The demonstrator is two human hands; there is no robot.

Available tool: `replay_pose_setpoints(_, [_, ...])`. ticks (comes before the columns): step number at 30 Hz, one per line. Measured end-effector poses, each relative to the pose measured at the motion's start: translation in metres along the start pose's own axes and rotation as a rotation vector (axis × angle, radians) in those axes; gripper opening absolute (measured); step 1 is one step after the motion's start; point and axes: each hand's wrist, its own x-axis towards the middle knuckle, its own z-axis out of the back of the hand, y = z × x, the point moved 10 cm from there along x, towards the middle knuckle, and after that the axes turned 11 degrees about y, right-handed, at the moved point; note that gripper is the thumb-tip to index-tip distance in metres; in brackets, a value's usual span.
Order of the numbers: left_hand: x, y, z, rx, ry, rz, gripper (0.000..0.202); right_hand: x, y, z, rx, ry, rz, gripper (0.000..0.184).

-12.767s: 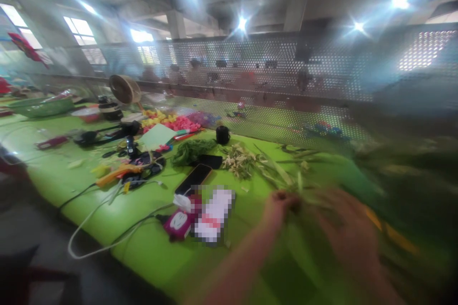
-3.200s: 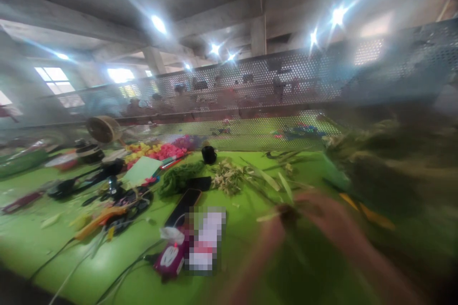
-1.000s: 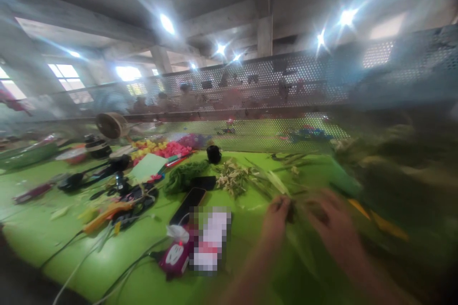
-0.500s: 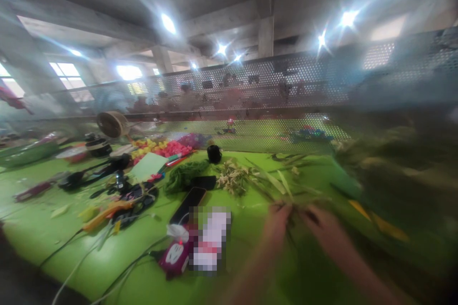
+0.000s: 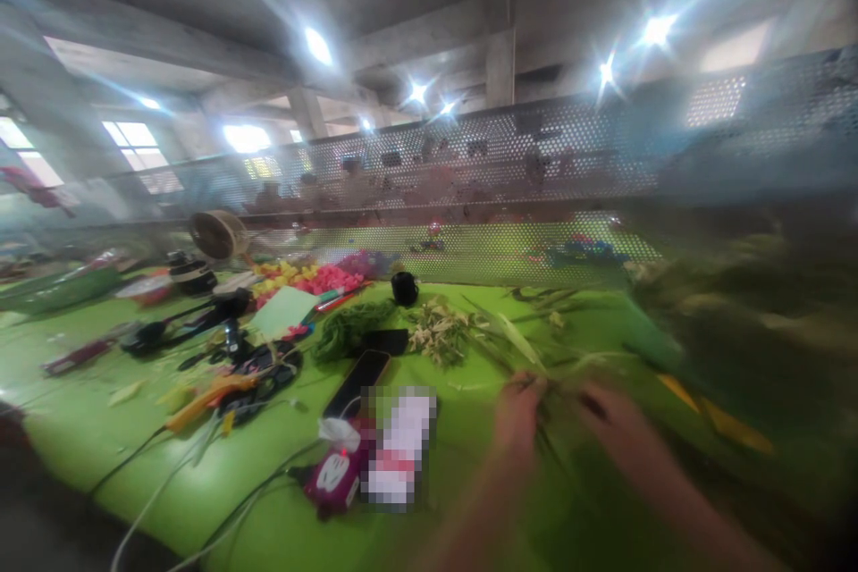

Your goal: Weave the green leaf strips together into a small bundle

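Over the green table (image 5: 255, 492), my left hand (image 5: 520, 416) is closed in a pinch on a thin greenish stem (image 5: 544, 424), whose lower end hangs below the fingers. My right hand (image 5: 603, 416) sits just to its right with curled fingers, close to the same stem. Blur hides whether the right fingers grip it or something else. Beyond both hands lie long, narrow green leaves (image 5: 516, 340) and a pile of pale cream-yellow flower-like pieces (image 5: 439, 332).
Left of my hands are a dark phone (image 5: 358, 380), a purple tissue pack (image 5: 335, 478) and an orange-handled tool (image 5: 211, 399) with a cord. A perforated metal screen (image 5: 429, 188) runs along the back. A large blurred greenish bundle (image 5: 730, 313) fills the right side.
My right hand has moved slightly right, widening the gap between the hands. A narrow leaf that stood up above the left hand no longer shows there. The view has shifted a little.
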Motion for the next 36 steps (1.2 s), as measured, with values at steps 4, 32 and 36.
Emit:
replay_pose_setpoints(4, [0.004, -0.002, -0.001, 0.107, 0.042, 0.001, 0.033, 0.000, -0.005, 0.006, 0.113, -0.030, -0.056, 0.022])
replay_pose_setpoints(32, [0.010, -0.014, 0.012, 0.234, -0.005, -0.110, 0.029, 0.003, -0.013, -0.029, 0.459, 0.095, -0.104, 0.027])
replay_pose_setpoints(36, [0.011, -0.014, 0.010, 0.253, 0.042, -0.079, 0.034, 0.002, -0.013, -0.014, 0.400, 0.051, -0.136, 0.023])
